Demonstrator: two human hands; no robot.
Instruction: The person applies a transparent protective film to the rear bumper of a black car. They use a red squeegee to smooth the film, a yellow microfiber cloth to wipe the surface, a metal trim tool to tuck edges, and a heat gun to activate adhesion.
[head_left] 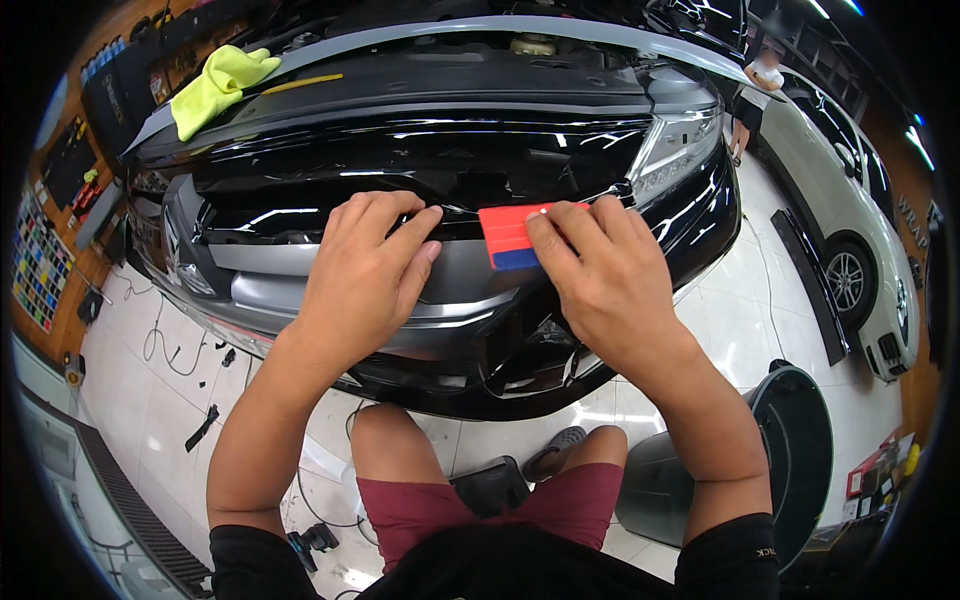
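My left hand (375,255) rests on the black front end of a car (450,140), fingers slightly bent and apart, at the upper edge of the grey grille trim (260,260). My right hand (595,265) grips a red squeegee (505,225) with a dark blue edge, held against the trim just right of centre. A clear headlight (675,150) sits above and right of that hand. A yellow-green glove (210,85) and a thin yellow tool (300,84) lie at the top left of the car.
A white car (870,270) and a standing person (758,100) are at the right. A large dark bin (800,440) stands by my right arm. Cables (170,350) lie on the tiled floor (150,440). A board of colour swatches (40,260) is at the left.
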